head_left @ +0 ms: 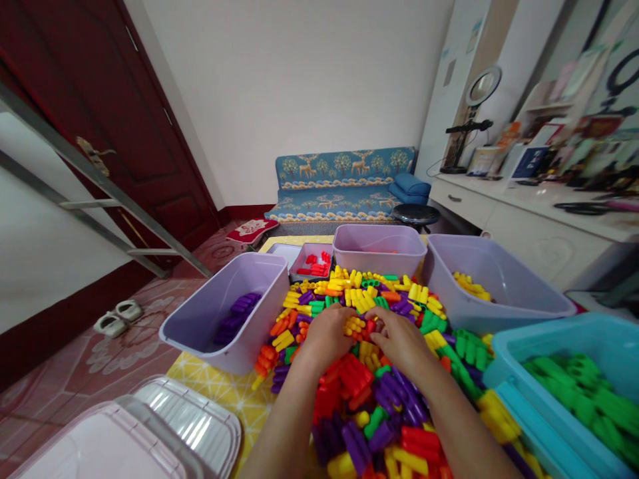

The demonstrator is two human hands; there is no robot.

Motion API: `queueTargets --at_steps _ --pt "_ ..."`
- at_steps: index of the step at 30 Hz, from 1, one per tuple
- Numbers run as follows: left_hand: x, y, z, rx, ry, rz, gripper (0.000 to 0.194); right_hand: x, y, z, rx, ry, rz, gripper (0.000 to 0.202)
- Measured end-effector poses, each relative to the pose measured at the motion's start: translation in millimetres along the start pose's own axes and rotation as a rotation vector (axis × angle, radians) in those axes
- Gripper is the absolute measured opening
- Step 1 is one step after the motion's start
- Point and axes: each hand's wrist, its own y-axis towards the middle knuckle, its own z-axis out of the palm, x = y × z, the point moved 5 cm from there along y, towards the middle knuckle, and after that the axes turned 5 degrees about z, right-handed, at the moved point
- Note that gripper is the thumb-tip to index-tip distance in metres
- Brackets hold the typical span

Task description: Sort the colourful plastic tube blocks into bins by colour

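Observation:
A heap of bullet-shaped plastic building blocks (394, 392) in red, yellow, green, purple and orange covers the middle of the table. My left hand (329, 332) reaches into it, fingers closed around a cluster of yellow blocks (354, 325). Beside it, my right hand (397, 336) is curled with its fingertips on a red block (370, 328), close against the yellow cluster. Part of both grips is hidden behind the fingers and backs of the hands. More red blocks (355, 376) lie below, between my forearms.
Around the heap stand a lilac bin (269, 313) with purple blocks, a small tray (294, 274) with red ones, a back bin (379, 243), a right bin (499, 306) with yellow blocks and a turquoise bin (519, 392) with green ones. Lids (194, 419) lie front left.

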Motion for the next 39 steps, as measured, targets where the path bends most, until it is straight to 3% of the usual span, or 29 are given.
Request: queueTargets --at_steps 3,5,11,18,25,29,33,36,39 --pt "2 0 -0.7 0.001 -0.061 -0.001 0.044 -3 0 -3 -0.053 -0.01 -0.023 0.012" --pt "3 0 0.0 0.022 -0.092 -0.001 0.041 -3 0 -3 -0.059 -0.027 -0.052 0.009" --pt "3 -1 -0.1 0.04 -0.107 0.017 0.032 -2 -4 3 0.065 -0.123 -0.062 0.049" --pt "1 -3 -11.9 0.04 -0.118 0.029 0.02 -3 -2 0 0.064 -0.14 -0.038 0.037" --pt "-4 -7 -6.8 0.112 -0.064 0.07 0.046 -6 -1 6 0.081 -0.12 -0.045 0.053" --pt "-4 -4 -4.2 0.09 -0.049 0.068 0.031 -5 2 -1 0.007 -0.015 -0.03 0.037" --pt "-9 -6 -11.9 0.093 -0.095 0.116 0.029 -7 5 -13 -0.102 0.181 -0.025 0.024" --pt "-10 -7 -17.0 0.067 -0.199 0.098 0.028 -8 6 -15 -0.132 0.394 0.018 0.028" --pt "-5 -6 -18.0 -0.033 -0.316 0.007 0.041 -1 5 -14 -0.105 0.604 0.018 0.036"
